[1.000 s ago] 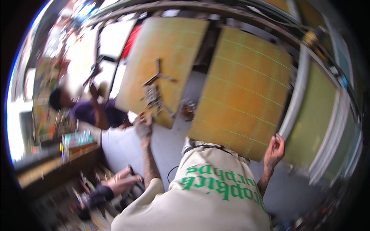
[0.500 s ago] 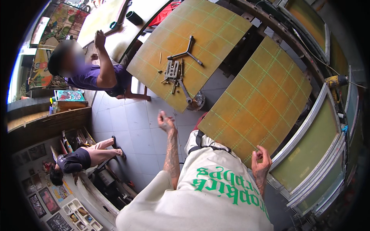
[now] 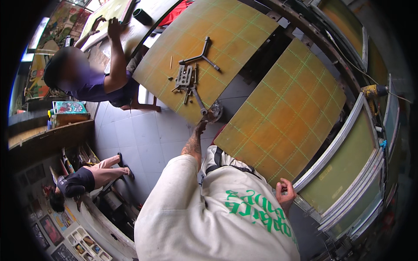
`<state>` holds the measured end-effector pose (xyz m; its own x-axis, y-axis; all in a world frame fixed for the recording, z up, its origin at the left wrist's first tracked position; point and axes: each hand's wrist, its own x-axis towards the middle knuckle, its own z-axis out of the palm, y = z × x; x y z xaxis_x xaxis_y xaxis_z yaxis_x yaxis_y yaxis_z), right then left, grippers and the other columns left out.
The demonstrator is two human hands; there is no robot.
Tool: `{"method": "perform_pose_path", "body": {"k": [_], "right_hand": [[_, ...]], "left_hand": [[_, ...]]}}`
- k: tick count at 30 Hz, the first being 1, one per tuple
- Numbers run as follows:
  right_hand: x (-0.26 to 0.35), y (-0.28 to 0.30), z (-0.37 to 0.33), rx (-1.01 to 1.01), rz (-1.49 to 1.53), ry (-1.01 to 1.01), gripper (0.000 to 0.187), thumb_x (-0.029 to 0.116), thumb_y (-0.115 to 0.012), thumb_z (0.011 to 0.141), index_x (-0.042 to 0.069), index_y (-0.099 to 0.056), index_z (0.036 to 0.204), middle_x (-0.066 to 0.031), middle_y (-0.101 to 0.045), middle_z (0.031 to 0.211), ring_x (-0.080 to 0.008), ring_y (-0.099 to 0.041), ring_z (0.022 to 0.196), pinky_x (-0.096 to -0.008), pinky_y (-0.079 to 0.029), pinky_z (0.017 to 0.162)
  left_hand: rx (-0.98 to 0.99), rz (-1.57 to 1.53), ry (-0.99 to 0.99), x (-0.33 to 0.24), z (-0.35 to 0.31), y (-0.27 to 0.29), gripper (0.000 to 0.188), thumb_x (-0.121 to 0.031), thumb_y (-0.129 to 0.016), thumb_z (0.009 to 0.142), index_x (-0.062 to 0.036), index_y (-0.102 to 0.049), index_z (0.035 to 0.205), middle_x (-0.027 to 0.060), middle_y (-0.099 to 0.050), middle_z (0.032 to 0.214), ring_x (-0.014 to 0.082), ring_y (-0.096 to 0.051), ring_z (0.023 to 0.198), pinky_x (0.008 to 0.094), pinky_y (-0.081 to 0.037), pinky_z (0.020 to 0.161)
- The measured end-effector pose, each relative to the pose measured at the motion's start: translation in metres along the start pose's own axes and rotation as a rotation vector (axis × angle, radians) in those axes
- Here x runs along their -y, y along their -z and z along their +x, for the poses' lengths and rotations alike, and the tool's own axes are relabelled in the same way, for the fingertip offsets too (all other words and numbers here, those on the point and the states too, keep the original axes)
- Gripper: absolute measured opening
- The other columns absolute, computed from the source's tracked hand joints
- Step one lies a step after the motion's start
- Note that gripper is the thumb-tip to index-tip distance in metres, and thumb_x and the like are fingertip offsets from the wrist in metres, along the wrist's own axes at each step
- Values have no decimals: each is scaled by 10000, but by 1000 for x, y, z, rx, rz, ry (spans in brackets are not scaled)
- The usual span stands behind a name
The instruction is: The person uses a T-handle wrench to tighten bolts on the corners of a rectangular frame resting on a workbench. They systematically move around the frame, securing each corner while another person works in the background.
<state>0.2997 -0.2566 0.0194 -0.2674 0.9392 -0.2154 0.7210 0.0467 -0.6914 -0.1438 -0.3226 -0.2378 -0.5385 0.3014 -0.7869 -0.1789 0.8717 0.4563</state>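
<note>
Bench tops [image 3: 287,108] look like matt, yellow-green gridded mats. The bracket [image 3: 185,78] near the left bench's front edge is dull grey metal. Floor tiles [image 3: 143,143] are smooth, slightly glossy grey.

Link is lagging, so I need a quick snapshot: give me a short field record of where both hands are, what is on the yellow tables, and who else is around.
left hand: stretched forward at the near edge of the left yellow table, by a metal rod; grip unclear
right hand: curled, low at the near corner of the right yellow table; holding nothing visible
on left table: grey metal parts, three-armed bracket
others: seated person in purple reaching up; another person lower left
</note>
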Motion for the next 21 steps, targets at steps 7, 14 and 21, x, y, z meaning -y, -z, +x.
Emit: {"method": "perform_pose_path", "body": {"k": [7, 14, 21], "right_hand": [[-5, -9, -5, -17, 50, -41, 209, 109, -718, 842, 43, -706, 1040, -71, -654, 719, -162, -635, 623, -303, -519, 613], [7, -6, 0, -47, 49, -20, 183, 92, -706, 865, 24, -700, 1034, -53, -649, 713, -119, -605, 614, -273, -504, 600], [6, 2, -3, -36, 35, -114, 190, 111, -698, 869, 21, -698, 1037, -94, -676, 760, -170, -653, 670, -303, -529, 644]], "left_hand": [[11, 92, -16, -22, -2, 5, 274, -221, -556, 981, -47, -659, 1165, 120, -678, 860, 241, -665, 740, 409, -553, 625], [38, 214, -54, -51, -6, 1, 266, -200, -553, 971, -44, -660, 1157, 130, -684, 882, 256, -672, 774, 416, -556, 651], [30, 402, -109, -96, -4, -2, 258, -180, -550, 961, -41, -660, 1149, 139, -690, 905, 271, -678, 807, 423, -559, 678]]}}
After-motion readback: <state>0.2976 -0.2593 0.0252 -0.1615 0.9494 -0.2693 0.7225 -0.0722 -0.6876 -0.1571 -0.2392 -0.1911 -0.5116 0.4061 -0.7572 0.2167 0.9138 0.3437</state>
